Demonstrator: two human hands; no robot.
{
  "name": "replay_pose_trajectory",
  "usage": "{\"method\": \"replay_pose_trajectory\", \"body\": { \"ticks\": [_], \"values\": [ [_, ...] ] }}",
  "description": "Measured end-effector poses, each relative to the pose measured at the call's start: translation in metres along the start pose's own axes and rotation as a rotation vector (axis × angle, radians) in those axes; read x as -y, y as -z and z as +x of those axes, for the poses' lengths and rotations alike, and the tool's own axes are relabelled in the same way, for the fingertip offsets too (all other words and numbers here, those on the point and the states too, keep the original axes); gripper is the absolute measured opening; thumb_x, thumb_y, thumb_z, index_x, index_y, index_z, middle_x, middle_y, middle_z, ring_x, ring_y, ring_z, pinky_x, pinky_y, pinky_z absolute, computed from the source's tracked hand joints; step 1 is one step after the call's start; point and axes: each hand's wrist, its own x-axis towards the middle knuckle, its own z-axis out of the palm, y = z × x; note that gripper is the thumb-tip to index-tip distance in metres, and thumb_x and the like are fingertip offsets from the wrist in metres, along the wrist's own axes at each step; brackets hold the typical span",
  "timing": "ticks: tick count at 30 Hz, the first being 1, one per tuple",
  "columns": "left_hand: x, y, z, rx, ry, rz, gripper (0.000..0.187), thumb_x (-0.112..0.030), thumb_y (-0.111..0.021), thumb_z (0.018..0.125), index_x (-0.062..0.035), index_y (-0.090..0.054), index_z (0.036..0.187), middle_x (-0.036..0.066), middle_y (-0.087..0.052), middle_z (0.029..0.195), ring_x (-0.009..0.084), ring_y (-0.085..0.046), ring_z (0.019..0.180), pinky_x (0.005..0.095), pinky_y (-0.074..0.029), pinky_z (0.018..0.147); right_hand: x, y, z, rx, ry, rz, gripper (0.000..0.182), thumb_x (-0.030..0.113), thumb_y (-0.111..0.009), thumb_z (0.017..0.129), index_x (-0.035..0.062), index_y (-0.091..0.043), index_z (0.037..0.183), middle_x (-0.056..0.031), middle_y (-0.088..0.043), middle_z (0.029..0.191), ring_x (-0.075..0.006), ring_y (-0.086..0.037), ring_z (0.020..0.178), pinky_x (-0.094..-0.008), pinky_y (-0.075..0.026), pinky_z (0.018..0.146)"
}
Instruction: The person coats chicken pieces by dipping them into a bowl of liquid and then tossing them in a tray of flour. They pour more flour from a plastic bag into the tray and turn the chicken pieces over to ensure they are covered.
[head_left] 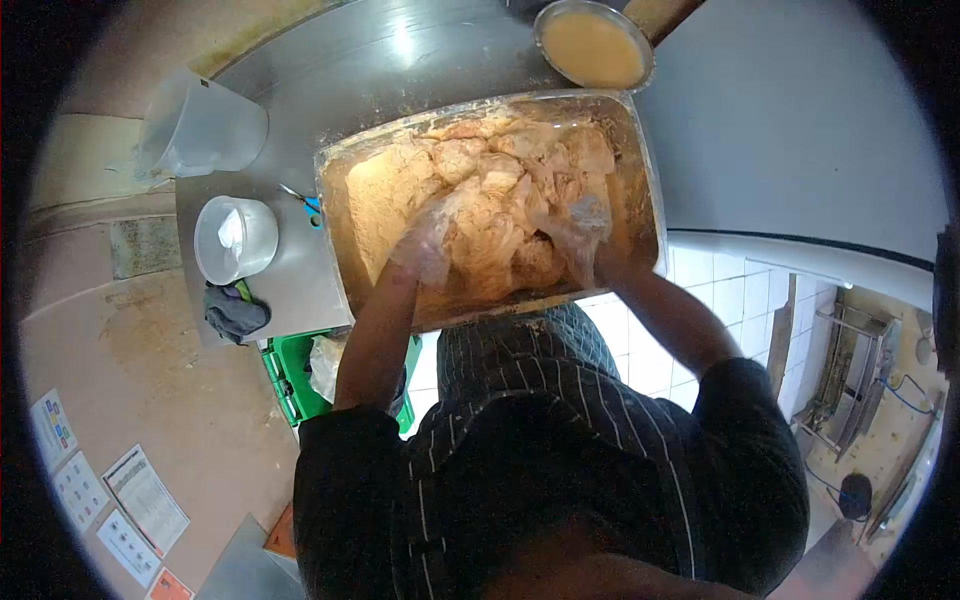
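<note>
A deep metal tray holds tan flour and several flour-coated pieces that look like raw chicken. My left hand, in a clear plastic glove, reaches into the left part of the pile and touches the pieces. On the right side of the pile, my right hand is also gloved in clear plastic and presses among the coated pieces. The fingers of both hands are buried or blurred in the coating, so their grip is hidden.
A bowl of cloudy tan liquid stands behind the tray. Leftward on the steel counter are a clear plastic tub, a round container with white contents, blue-handled scissors and a dark cloth. A green crate sits below.
</note>
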Motion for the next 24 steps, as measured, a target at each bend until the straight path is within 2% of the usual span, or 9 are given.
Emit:
{"method": "replay_pose_trajectory", "body": {
  "ticks": [3,5,7,11,16,19,21,22,24],
  "values": [
    [-0.058,-0.038,-0.028,0.059,-0.177,-0.23,0.043,-0.024,-0.052,0.099,0.0006,-0.05,0.134,0.009,-0.061,0.125,0.0153,-0.062,0.107,0.0282,-0.052,0.091,0.0,-0.017,-0.015,-0.177,-0.008,-0.063,0.068,0.051,-0.056,0.094,0.0067,-0.041,0.143,-0.0146,-0.047,0.143,-0.0302,-0.051,0.126,-0.0444,-0.036,0.112],
    [-0.068,-0.012,-0.035,-0.045,0.088,-0.382,0.044,-0.024,-0.054,0.098,0.0023,-0.05,0.132,0.011,-0.061,0.125,0.0151,-0.063,0.104,0.0279,-0.051,0.091,-0.006,0.007,-0.005,0.005,0.456,-1.179,0.069,0.049,-0.056,0.094,0.0013,-0.04,0.141,-0.0182,-0.051,0.138,-0.0318,-0.052,0.125,-0.0447,-0.037,0.111],
    [-0.091,0.004,-0.053,-0.015,-0.137,0.482,0.047,-0.028,-0.054,0.099,0.0014,-0.048,0.135,0.011,-0.058,0.13,0.0159,-0.06,0.11,0.0307,-0.049,0.095,0.019,-0.022,-0.048,-0.072,0.441,-1.196,0.069,0.047,-0.059,0.093,0.0015,-0.04,0.141,-0.0184,-0.05,0.139,-0.0336,-0.051,0.126,-0.0444,-0.036,0.112],
    [-0.036,0.073,-0.051,-0.622,-0.251,-0.058,0.049,-0.033,-0.048,0.101,-0.0014,-0.045,0.139,0.011,-0.052,0.138,0.0176,-0.054,0.119,0.0325,-0.046,0.099,0.04,-0.004,-0.078,-0.313,0.542,-1.108,0.072,0.045,-0.064,0.09,0.0008,-0.039,0.142,-0.021,-0.051,0.138,-0.0348,-0.046,0.131,-0.0429,-0.035,0.112],
    [0.057,0.255,0.041,-0.389,-0.355,0.209,0.053,-0.033,-0.041,0.104,-0.0031,-0.034,0.147,0.015,-0.047,0.142,0.0209,-0.052,0.123,0.0332,-0.045,0.103,0.089,0.106,0.036,-0.405,0.594,-1.479,0.073,0.046,-0.063,0.09,0.0086,-0.036,0.146,-0.018,-0.046,0.143,-0.0301,-0.043,0.134,-0.0405,-0.03,0.116],
    [-0.008,0.149,0.042,-0.465,-0.093,0.143,0.053,-0.031,-0.043,0.103,-0.003,-0.034,0.147,0.016,-0.048,0.142,0.0219,-0.052,0.123,0.0338,-0.045,0.104,0.128,0.101,0.062,-0.375,0.441,-1.786,0.074,0.045,-0.064,0.09,0.0147,-0.033,0.15,-0.0155,-0.042,0.148,-0.0283,-0.041,0.136,-0.0412,-0.027,0.117],
    [-0.038,0.104,0.045,-0.446,-0.014,0.019,0.053,-0.03,-0.044,0.103,-0.0029,-0.035,0.147,0.017,-0.048,0.141,0.0225,-0.052,0.123,0.0343,-0.046,0.104,0.147,0.038,0.054,-0.41,0.085,-1.089,0.073,0.058,-0.054,0.091,0.016,-0.037,0.148,-0.0153,-0.041,0.149,-0.0268,-0.04,0.137,-0.0422,-0.029,0.117],
    [-0.047,0.086,0.048,-0.436,0.021,-0.046,0.052,-0.03,-0.045,0.103,-0.0028,-0.035,0.147,0.017,-0.048,0.141,0.0228,-0.052,0.123,0.0345,-0.046,0.104,0.134,0.098,0.094,-0.038,0.416,-1.399,0.079,0.069,-0.044,0.09,0.014,-0.042,0.145,-0.0136,-0.04,0.15,-0.0256,-0.041,0.136,-0.0404,-0.03,0.116],
    [-0.059,0.057,0.059,-0.41,0.081,-0.194,0.052,-0.029,-0.046,0.102,-0.0028,-0.035,0.146,0.017,-0.048,0.141,0.0235,-0.052,0.124,0.0349,-0.046,0.104,0.132,0.084,0.106,-0.069,0.291,-1.064,0.079,0.07,-0.045,0.089,0.0131,-0.043,0.145,-0.0135,-0.037,0.152,-0.0262,-0.04,0.136,-0.0402,-0.03,0.116]
  ]
}}
